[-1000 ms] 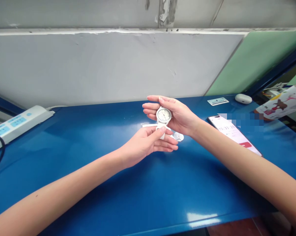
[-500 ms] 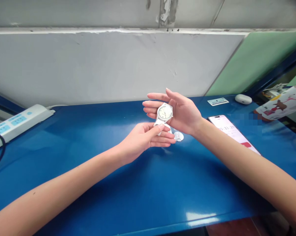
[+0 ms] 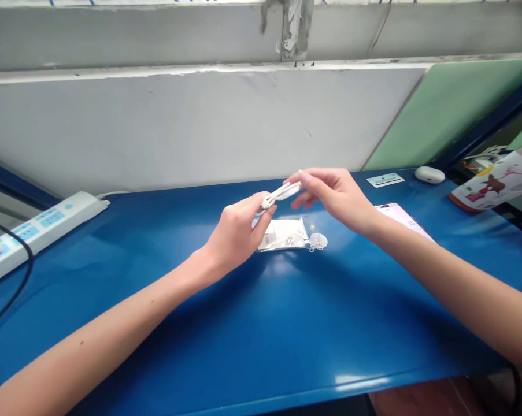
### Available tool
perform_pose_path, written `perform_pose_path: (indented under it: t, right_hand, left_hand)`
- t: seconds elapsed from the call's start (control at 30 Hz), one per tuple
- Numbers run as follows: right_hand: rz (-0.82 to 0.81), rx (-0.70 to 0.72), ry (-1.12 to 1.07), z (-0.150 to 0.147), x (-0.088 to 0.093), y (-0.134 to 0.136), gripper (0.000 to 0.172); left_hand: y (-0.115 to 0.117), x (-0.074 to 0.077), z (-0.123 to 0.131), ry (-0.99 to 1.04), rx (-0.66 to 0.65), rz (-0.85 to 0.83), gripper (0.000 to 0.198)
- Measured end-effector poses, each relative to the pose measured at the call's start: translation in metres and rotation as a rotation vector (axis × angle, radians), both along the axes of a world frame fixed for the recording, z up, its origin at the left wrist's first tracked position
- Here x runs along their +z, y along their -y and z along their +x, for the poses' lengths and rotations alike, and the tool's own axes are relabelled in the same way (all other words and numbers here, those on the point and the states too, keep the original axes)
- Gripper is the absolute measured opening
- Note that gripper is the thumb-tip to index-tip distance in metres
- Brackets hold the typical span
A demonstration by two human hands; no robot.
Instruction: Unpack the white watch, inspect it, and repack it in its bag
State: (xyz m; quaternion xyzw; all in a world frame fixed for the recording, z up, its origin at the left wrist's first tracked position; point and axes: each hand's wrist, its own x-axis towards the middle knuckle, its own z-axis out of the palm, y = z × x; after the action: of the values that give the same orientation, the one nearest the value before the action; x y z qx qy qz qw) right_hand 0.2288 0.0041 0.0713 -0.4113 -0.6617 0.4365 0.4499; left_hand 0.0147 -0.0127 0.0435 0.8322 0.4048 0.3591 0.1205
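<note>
Above the middle of the blue table both my hands hold a white wristwatch, seen edge-on and stretched between them. My left hand pinches its left end with fingers curled. My right hand pinches the right end between thumb and forefinger, its other fingers spread. Under the watch a small clear plastic bag lies flat on the table, with a small round clear piece beside it on the right.
A white power strip with a black cable lies at the left. A phone rests behind my right wrist. A white earbud case, a small card and a printed packet sit at the back right. A grey wall stands behind.
The watch lay face-up in my open right palm; now it is turned edge-on and held by its ends between both hands. The plastic bag under it has come into view.
</note>
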Motion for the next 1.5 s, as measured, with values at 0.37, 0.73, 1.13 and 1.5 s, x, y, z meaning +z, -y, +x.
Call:
perform_pose_path:
  t: [0.37, 0.73, 1.13, 1.5]
  right_hand:
    - [-0.223, -0.05, -0.138, 0.016, -0.037, 0.041, 0.028]
    - [0.0, -0.201, 0.083, 0.038, -0.041, 0.031, 0.016]
    - [0.251, -0.38, 0.49, 0.052, -0.047, 0.025, 0.013]
    - [0.31, -0.206, 0.53, 0.039, -0.067, 0.03, 0.016]
  left_hand:
    - [0.014, -0.019, 0.006, -0.087, -0.183, -0.005, 0.032]
    - [0.002, -0.035, 0.004, -0.324, -0.207, -0.107, 0.067]
    - [-0.004, -0.044, -0.001, -0.196, -0.193, -0.173, 0.06]
    - [-0.003, -0.047, -0.001, -0.212, -0.203, -0.061, 0.045]
